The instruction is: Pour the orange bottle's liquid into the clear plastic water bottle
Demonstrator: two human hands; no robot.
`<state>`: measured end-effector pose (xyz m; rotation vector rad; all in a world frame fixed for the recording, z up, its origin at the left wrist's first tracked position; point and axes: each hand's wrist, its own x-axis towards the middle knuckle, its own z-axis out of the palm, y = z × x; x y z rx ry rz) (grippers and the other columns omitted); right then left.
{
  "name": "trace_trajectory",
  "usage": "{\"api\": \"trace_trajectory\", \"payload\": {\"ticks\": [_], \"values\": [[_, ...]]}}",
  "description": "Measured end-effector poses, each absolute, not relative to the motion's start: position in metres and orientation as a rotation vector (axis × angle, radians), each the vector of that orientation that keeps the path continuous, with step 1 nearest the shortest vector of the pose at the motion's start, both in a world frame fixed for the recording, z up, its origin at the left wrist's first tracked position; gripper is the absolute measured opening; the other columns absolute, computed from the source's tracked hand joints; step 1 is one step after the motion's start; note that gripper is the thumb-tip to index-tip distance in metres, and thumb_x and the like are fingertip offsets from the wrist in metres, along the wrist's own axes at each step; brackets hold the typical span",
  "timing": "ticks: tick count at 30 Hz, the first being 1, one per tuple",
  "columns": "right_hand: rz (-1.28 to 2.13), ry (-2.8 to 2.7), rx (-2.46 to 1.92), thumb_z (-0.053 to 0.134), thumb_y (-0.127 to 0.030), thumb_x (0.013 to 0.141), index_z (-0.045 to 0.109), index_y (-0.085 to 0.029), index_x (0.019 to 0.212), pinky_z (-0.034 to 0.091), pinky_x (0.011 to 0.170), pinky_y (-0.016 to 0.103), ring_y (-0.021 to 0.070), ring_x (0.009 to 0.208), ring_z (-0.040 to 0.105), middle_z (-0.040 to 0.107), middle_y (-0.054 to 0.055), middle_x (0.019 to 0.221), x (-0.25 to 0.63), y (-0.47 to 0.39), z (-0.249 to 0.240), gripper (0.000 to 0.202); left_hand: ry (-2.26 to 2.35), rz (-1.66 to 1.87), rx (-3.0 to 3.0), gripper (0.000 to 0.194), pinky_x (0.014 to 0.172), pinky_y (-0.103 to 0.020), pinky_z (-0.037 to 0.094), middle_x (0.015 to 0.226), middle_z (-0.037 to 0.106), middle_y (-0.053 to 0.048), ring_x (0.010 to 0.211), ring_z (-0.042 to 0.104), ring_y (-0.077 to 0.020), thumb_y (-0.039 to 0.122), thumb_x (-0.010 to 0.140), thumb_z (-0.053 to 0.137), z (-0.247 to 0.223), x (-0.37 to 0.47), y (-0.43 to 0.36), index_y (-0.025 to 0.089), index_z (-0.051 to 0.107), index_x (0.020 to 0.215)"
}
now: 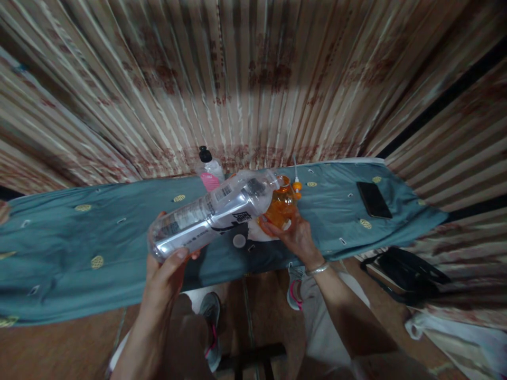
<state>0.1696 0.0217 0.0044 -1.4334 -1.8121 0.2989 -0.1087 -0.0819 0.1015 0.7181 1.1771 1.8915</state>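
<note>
In my left hand (170,272) is a large clear plastic bottle (209,214) with a silver label. It is tilted, its neck pointing right and up at the mouth of an orange see-through bottle (281,203). Whether the two mouths touch, I cannot tell. My right hand (297,235) grips the orange bottle near its lower part. Just behind that one lies an orange pump top (297,187) with a thin clear tube. A small round whitish cap (239,241) rests on the cloth below the silver-labelled bottle. Something white, perhaps tissue, lies under the orange bottle.
A clear bottle (211,177) with a black cap and pink label stands at the back edge. A black phone (374,199) lies at the right on the green cloth (119,227). Pleated curtains (253,79) hang close behind. A black bag (407,274) sits at the lower right.
</note>
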Motion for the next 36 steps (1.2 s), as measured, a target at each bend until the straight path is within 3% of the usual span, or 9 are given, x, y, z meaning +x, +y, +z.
{"api": "trace_trajectory", "payload": {"ticks": [3,10,16,20,26,30,36], "values": [[0.312,-1.774,-1.444,0.082,-0.07,0.082,0.061,-0.023,0.139,0.069,0.074,0.054,0.0357,0.087,0.082,0.083,0.014,0.099,0.169,0.021,0.005,0.077,1.167,1.882,0.704,0.072,0.05,-0.022,0.052,0.117,0.077,-0.006,0.077,0.067,-0.0179,0.034,0.053,0.103,0.1,-0.11,-0.083,0.03,0.076,0.12],[0.37,-1.752,-1.486,0.08,-0.074,0.081,0.064,-0.012,0.132,0.068,0.077,0.05,0.0366,0.089,0.082,0.083,0.021,0.102,0.165,0.019,0.016,0.082,1.157,1.875,0.719,0.074,0.051,-0.022,0.054,0.124,0.076,-0.01,0.082,0.07,-0.0195,0.033,0.055,0.103,0.097,-0.113,-0.084,0.027,0.076,0.124],[0.377,-1.787,-1.517,0.076,-0.079,0.083,0.064,-0.01,0.133,0.066,0.074,0.046,0.0351,0.087,0.082,0.082,0.022,0.101,0.166,0.019,0.02,0.086,1.17,1.87,0.765,0.07,0.05,-0.024,0.053,0.117,0.077,-0.008,0.078,0.068,-0.0193,0.034,0.056,0.102,0.099,-0.112,-0.083,0.027,0.076,0.121],[0.343,-1.795,-1.5,0.073,-0.081,0.084,0.062,-0.008,0.135,0.066,0.074,0.049,0.0379,0.087,0.081,0.082,0.024,0.102,0.167,0.021,0.017,0.09,1.162,1.874,0.787,0.065,0.05,-0.025,0.052,0.11,0.078,-0.007,0.068,0.064,-0.0157,0.034,0.058,0.1,0.102,-0.107,-0.082,0.027,0.076,0.118],[0.33,-1.812,-1.481,0.069,-0.084,0.086,0.065,-0.011,0.131,0.067,0.077,0.049,0.0383,0.089,0.081,0.082,0.024,0.102,0.169,0.024,0.022,0.086,1.132,1.883,0.744,0.081,0.051,-0.024,0.052,0.107,0.079,-0.007,0.061,0.062,-0.0131,0.036,0.055,0.104,0.107,-0.1,-0.079,0.028,0.073,0.129],[0.311,-1.801,-1.474,0.069,-0.08,0.088,0.067,-0.015,0.128,0.067,0.079,0.048,0.0363,0.091,0.081,0.083,0.021,0.102,0.172,0.026,0.027,0.076,1.138,1.883,0.753,0.083,0.049,-0.023,0.051,0.111,0.08,-0.009,0.061,0.063,-0.0132,0.042,0.053,0.106,0.111,-0.098,-0.077,0.028,0.074,0.129],[0.313,-1.811,-1.525,0.084,-0.063,0.084,0.065,-0.015,0.134,0.067,0.08,0.05,0.0375,0.093,0.082,0.083,0.021,0.103,0.173,0.028,0.03,0.071,1.178,1.859,0.763,0.082,0.049,-0.022,0.052,0.118,0.08,-0.011,0.064,0.063,-0.0131,0.043,0.053,0.106,0.111,-0.098,-0.077,0.028,0.075,0.127]]}}
